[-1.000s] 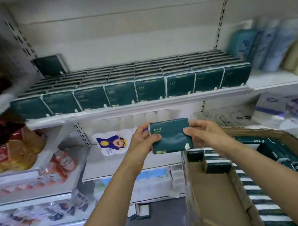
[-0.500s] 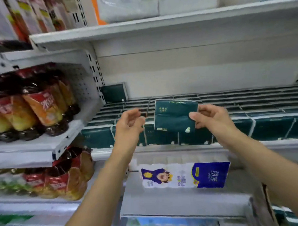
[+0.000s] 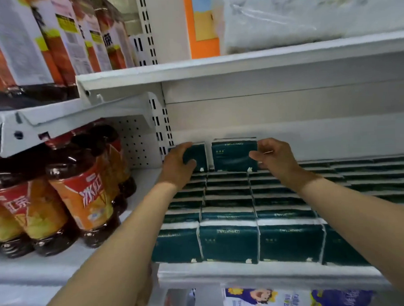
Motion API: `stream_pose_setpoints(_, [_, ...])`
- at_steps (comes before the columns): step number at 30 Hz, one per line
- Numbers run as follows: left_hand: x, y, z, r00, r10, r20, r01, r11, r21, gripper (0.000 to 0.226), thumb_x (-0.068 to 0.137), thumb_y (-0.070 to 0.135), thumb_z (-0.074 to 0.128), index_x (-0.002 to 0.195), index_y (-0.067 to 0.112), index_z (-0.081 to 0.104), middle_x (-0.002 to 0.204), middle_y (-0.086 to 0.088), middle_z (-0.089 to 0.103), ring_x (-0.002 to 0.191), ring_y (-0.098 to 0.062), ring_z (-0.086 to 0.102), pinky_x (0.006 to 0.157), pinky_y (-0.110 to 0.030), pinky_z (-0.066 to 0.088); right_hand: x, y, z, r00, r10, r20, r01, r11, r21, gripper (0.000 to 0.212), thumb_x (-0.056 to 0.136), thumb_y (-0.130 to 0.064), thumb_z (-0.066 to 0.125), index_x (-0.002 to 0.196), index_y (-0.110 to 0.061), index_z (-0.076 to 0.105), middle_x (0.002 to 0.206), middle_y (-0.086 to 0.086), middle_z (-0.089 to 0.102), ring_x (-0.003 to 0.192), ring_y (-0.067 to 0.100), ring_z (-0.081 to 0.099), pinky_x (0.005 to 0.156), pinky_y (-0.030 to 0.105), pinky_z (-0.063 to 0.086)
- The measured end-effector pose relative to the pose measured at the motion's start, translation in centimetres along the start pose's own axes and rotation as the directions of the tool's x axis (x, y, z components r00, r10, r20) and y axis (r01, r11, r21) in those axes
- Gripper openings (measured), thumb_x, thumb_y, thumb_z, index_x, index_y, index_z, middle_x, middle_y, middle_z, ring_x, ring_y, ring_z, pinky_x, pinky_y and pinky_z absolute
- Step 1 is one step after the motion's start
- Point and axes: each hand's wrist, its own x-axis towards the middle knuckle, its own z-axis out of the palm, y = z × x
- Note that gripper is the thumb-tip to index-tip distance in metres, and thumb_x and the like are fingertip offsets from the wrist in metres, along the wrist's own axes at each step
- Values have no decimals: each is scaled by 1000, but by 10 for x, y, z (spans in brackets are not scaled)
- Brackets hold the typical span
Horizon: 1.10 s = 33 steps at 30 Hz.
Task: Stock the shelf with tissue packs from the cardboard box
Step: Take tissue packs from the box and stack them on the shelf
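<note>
right hand (image 3: 275,158) on tissue pack (image 3: 232,156)

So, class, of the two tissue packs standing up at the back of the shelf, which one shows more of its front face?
The right pack, held at its edge by the right hand; the left hand covers much of the left pack.

- Shelf (image 3: 269,270) — white metal, with packs filling it from the front edge to the back wall.
- Stocked packs (image 3: 229,245) — dark green wrap with white edges, upright and face-forward, in tight rows side by side.
- Back-left pack (image 3: 200,157) — same green, upright, higher than the rows, at the back edge near the left corner; left hand (image 3: 177,167) grips it.
- Back-right pack (image 3: 233,155) — upright just beside it, with a narrow gap between; right hand (image 3: 274,157) holds its right edge.
</note>
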Motion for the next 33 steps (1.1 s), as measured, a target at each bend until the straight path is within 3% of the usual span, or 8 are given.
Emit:
stream_pose_setpoints(3, [21, -15, 3, 993, 109, 40, -114, 975, 189, 59, 97, 18, 55, 150, 21, 30, 158, -6, 22, 146, -22, 16, 117, -27, 8, 27, 8, 19, 999, 42, -20, -43, 999, -18, 23, 83, -5, 73, 103, -6, 63, 98, 8, 64, 87, 23, 62, 84, 45, 57])
stream_pose_setpoints(6, [38, -25, 7, 984, 150, 92, -172, 931, 323, 62, 96, 21, 56, 151, 20, 27, 158, -6, 19, 146, -23, 11, 116, -27, 8, 45, 19, 30, 999, 46, -27, -47, 997, -66, 28, 83, -4, 74, 109, -1, 63, 101, 9, 63, 99, 29, 63, 92, 49, 53])
stream_pose_setpoints(15, [42, -38, 13, 967, 236, 100, -256, 913, 319, 63, 92, 21, 60, 149, 19, 32, 153, -4, 30, 141, -22, 18, 115, -31, 17, 62, 39, 46, 996, 22, -85, -41, 974, -223, 15, 83, -8, 73, 95, -7, 63, 101, 12, 67, 95, 27, 64, 92, 42, 52])
stream_pose_setpoints(20, [42, -32, 12, 975, 196, 107, -222, 898, 379, 63, 92, 22, 59, 149, 20, 31, 154, -4, 29, 141, -24, 19, 116, -34, 17, 56, 35, 44, 998, 50, -26, -56, 952, -302, 35, 84, -20, 75, 109, -5, 56, 103, 7, 61, 96, 22, 59, 84, 31, 47])
stream_pose_setpoints(23, [31, -14, 12, 979, 202, -13, -178, 891, 418, 59, 93, 26, 56, 148, 21, 33, 153, -2, 34, 139, -25, 28, 113, -41, 28, 37, 23, 28, 999, 16, -29, -24, 958, -285, 41, 85, -24, 73, 117, -9, 52, 106, 4, 56, 97, 18, 55, 82, 26, 41])
stream_pose_setpoints(27, [0, 32, 28, 977, 213, -20, -205, 957, 203, 52, 95, 26, 57, 144, 22, 41, 145, -3, 45, 134, -24, 38, 111, -43, 34, -1, 12, -18, 996, -86, 35, 93, 951, -296, 27, 88, -21, 69, 110, -8, 62, 104, 3, 65, 96, 16, 61, 87, 26, 48])
stream_pose_setpoints(30, [-31, 74, 53, 988, 147, 42, -144, 987, -63, 40, 95, 24, 58, 134, 23, 52, 127, 8, 56, 119, -10, 49, 102, -23, 36, -34, 13, -55, 994, -105, -5, 98, 940, -326, 11, 88, -17, 68, 98, -12, 68, 93, 0, 68, 88, 15, 64, 85, 27, 52])
stream_pose_setpoints(33, [-66, 120, 85, 988, 145, 49, -124, 945, -302, 28, 92, 15, 61, 119, 23, 62, 112, 8, 65, 104, -7, 60, 91, -16, 42, -69, 17, -102, 986, -160, -45, 135, 926, -354, 4, 88, -12, 67, 92, -14, 68, 83, 0, 68, 79, 17, 64, 76, 25, 52])
